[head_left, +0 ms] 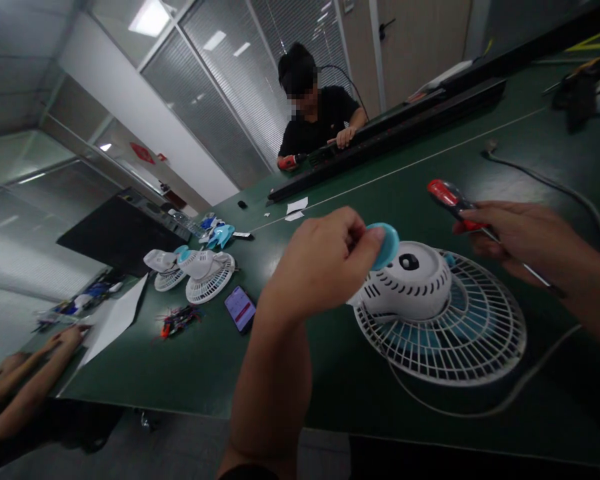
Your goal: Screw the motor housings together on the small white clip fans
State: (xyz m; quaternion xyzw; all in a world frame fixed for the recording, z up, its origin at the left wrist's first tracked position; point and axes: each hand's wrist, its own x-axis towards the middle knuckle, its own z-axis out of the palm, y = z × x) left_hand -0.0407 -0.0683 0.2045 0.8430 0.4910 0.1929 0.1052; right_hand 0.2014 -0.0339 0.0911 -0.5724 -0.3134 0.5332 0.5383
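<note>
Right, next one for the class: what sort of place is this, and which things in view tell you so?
Probably a workshop or repair room: a fan lies on the green table, the right hand holds a screwdriver, and a person opposite has a red tool.

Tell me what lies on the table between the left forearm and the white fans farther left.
A phone with its screen lit lies there on the green table, as the head view shows.
</note>
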